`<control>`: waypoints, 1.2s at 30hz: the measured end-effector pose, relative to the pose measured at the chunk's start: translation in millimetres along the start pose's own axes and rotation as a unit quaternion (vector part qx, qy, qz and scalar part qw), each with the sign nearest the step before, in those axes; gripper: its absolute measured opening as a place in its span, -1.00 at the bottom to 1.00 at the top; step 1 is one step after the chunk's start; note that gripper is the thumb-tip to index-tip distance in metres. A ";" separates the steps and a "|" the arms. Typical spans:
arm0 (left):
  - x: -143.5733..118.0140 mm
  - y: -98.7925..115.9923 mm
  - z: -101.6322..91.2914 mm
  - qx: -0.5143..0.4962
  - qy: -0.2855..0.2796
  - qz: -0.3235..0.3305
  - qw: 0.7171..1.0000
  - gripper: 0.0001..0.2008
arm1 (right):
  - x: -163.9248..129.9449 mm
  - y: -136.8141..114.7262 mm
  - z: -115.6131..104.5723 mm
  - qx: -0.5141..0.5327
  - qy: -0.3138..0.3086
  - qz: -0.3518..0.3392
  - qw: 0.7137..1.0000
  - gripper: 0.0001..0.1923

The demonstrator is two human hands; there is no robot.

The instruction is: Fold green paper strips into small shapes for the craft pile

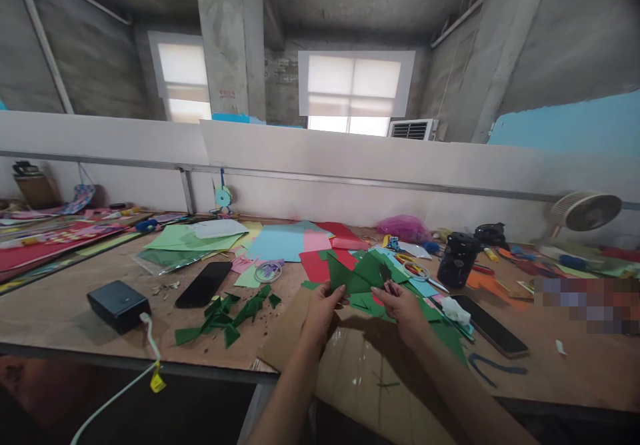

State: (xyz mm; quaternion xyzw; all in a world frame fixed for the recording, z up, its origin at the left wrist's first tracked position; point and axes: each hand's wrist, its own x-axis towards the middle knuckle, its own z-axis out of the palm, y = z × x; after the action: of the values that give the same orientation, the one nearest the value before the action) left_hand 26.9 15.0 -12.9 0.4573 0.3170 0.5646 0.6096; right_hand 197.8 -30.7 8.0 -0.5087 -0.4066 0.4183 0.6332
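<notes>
Holding a dark green paper piece (357,273) between them, two bare hands work over a wooden table (65,312) strewn with craft paper. The left hand (323,305) pinches the piece's near-left edge with thumb and fingertips; the right hand (400,304) grips its near-right side, fingers curled around the paper. The piece sits near the middle of the table, raised slightly above a brown cardboard sheet (360,372) that overhangs the near edge.

More green offcuts (225,315) lie scattered just left of the hands, and further green scraps (445,335) spread under and to the right of the right wrist. Beyond the hands lie red paper (320,265), a pale blue sheet (280,242) and a stack of light green sheets (185,240). A black phone (204,284) rests left of the offcuts, with a dark box (119,305) nearer the left edge, a white cable (150,338) running from it off the near side. A second phone (493,328) lies to the right, beside a crumpled white wad (456,310). Farther right stand a dark jar (457,260) and a small white fan (585,210). Scissors (415,270) with coloured handles lie between the jar and the green piece. A pink mesh bundle (403,228) sits at the far side, against a white partition (350,158).
</notes>
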 end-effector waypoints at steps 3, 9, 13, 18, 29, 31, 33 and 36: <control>-1.3 0.5 0.2 0.000 -0.019 -0.004 1.000 -0.60 | -0.8 -0.4 4.5 -0.017 0.011 0.000 1.000 -0.54; 0.5 -2.4 -1.7 -0.004 -0.016 0.002 1.000 -0.65 | -4.9 0.7 2.5 -0.064 -0.007 -0.034 0.997 -0.57; 3.5 -3.8 -3.6 -0.027 0.025 0.002 0.999 -0.63 | -6.9 0.1 -9.1 -0.058 -0.023 -0.021 0.998 -0.59; 5.6 -5.3 -5.3 -0.042 0.050 0.000 0.998 -0.61 | -5.2 -4.6 -35.5 -0.090 -0.036 -0.007 0.995 -0.53; 5.6 -4.1 -5.8 -0.046 0.058 -0.004 0.997 -0.62 | -7.5 -3.4 -57.7 -0.219 -0.150 -0.023 0.964 -0.53; 6.1 -4.6 -6.0 -0.049 0.061 -0.006 0.997 -0.62 | -8.4 -3.0 -56.1 -0.244 -0.147 -0.028 0.958 -0.50; 6.5 -4.9 -6.1 -0.051 0.061 -0.007 0.997 -0.61 | -8.1 -2.4 -54.9 -0.258 -0.150 -0.021 0.954 -0.47; 6.4 -4.4 -5.6 -0.047 0.056 -0.005 0.997 -0.59 | -7.4 -2.6 -51.9 -0.249 -0.155 -0.009 0.956 -0.49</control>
State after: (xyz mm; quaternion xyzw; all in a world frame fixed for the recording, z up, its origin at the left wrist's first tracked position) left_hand 24.7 22.6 -18.2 0.3945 0.3261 0.6002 0.6147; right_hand 244.6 -53.8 2.1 -0.5749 -0.5958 0.3719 0.4198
